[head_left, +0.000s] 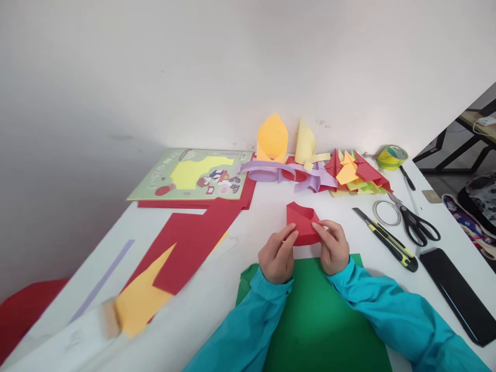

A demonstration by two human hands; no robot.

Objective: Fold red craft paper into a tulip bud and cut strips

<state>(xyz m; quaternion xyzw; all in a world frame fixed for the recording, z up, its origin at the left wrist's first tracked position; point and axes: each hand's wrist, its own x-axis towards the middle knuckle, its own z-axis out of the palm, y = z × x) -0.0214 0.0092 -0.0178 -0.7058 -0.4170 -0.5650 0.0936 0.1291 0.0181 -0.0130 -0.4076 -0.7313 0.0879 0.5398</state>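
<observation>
Between my two hands is a small folded red paper piece (303, 236), its top edge curved and slightly gaping. My left hand (278, 254) pinches its left side between thumb and fingers. On the right side, my right hand (334, 247) pinches it the same way. Both wrists rest over a green paper sheet (321, 315) on the white table. Behind the red piece lie purple paper strips (267, 168) and a pile of folded red, orange and green paper (358, 173).
To the right lie a utility knife (387, 240), black scissors (416, 222), a clear tape roll (386, 212), yellow-green tape (392, 156) and a black phone-like slab (461, 294). Leftward are red paper (186, 237), orange paper (143, 299) and a printed paper pad (158, 178). An orange paper cone (272, 137) stands by the wall.
</observation>
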